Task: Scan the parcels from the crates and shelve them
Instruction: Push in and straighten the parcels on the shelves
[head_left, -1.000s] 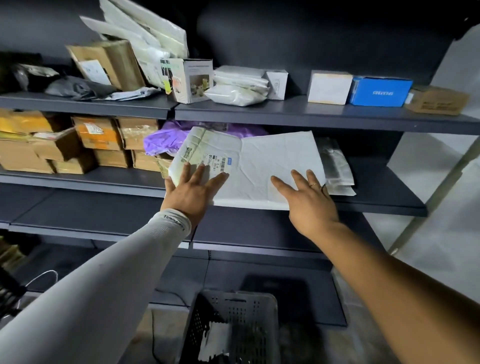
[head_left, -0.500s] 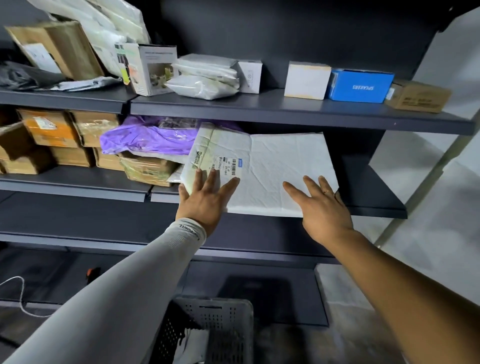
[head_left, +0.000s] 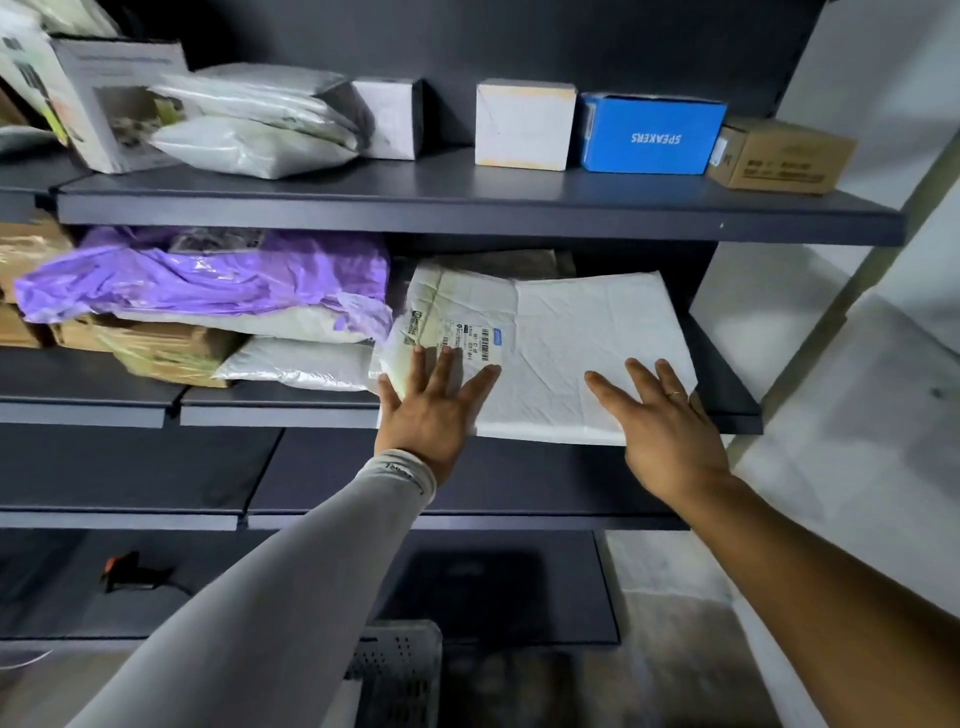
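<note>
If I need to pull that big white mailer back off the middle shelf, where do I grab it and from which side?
Take the white mailer by its front edge, which overhangs the shelf lip, coming straight from the front. It lies flat and thin, so pinch top and bottom between the two hands' positions; the purple bag crowds its left side.

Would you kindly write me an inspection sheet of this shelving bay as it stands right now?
Surface: dark shelf, second from top; white parcel overhangs its front edge.
Job's things: white parcel lies flat, barcode label up; crate on the floor below.
Clutter: purple bag over boxes to the left; blue box, white box and brown carton on the top shelf.
Grippers: left hand and right hand press flat on the parcel.
Cables: thin white cable at the lower left edge.
Surroundings: pale wall on the right.
</note>
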